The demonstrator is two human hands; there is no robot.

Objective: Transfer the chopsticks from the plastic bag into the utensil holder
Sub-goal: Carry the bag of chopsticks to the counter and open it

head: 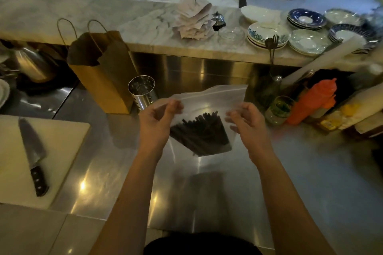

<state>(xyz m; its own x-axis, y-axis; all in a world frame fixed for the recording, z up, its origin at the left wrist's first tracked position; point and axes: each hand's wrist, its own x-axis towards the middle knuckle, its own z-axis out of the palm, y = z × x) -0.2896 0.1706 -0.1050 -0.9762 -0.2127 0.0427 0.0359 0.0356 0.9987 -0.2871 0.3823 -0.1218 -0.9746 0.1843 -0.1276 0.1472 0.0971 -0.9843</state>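
A steel worktop [207, 192] fills the near ground, and behind it a marble ledge [93, 16] runs across at a higher level. A pale cutting board [66, 141] lies on the worktop at the far left. A brown paper bag [103, 76] with cord handles stands upright against the steel front below the ledge. The plastic bag [213, 99], clear and zip-topped, is held up above the middle of the worktop, its top edge tilted up to the right. Stacks of plates [306, 41] sit on the right of the ledge. The left hand [157, 118] pinches the bag's upper left edge between thumb and fingers; the right hand [248, 122] grips its right side with curled fingers, so the hands are apart, one at each side of the bag. The chopsticks [201, 132], a dark bundle, lie slanted in the lower part of the bag. The utensil holder [143, 95], a perforated steel cylinder, stands upright on the worktop just beside the paper bag, beyond the left hand. A knife [33, 155] lies on the cutting board, and an orange squeeze bottle [313, 101] stands among jars to the right
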